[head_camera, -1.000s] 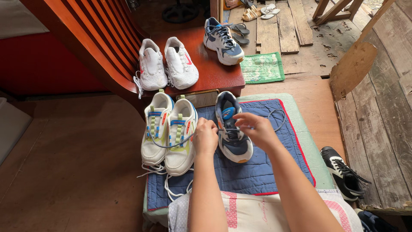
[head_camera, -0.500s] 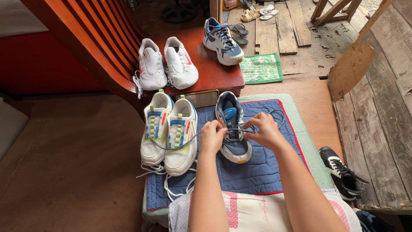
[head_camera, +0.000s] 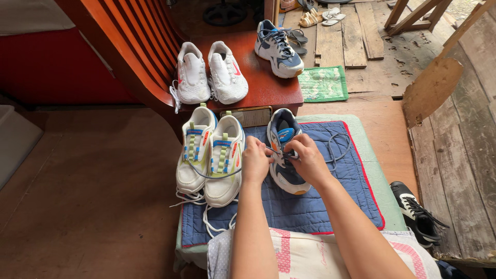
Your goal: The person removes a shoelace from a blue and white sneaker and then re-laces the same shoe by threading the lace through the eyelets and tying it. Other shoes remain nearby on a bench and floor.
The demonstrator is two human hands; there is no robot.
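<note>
- Left hand point(head_camera: 256, 161): closed in a pinch on the grey shoelace point(head_camera: 338, 147) of the blue, grey and white sneaker point(head_camera: 284, 155), over the shoe's tongue area.
- Right hand point(head_camera: 308, 160): likewise curled shut, fingers gripping the same lace just beside the left hand; the two hands are near touching above the shoe.
- The sneaker lies on the blue quilted mat with red edging point(head_camera: 310, 206), toe toward the person, its open collar pointing away. A loose loop of lace trails to the right across the mat.
- Just left of that shoe, on the same mat: a pair of white sneakers with pale green and blue lace loops point(head_camera: 209, 155), side by side, white laces spilling off the near edge.
- On the red-brown wooden stool point(head_camera: 268, 85) beyond: a pair of plain white sneakers point(head_camera: 212, 72) and one blue and white sneaker point(head_camera: 279, 47), well apart.
- A black and white shoe point(head_camera: 416, 212) rests on the floor, right of the mat.
</note>
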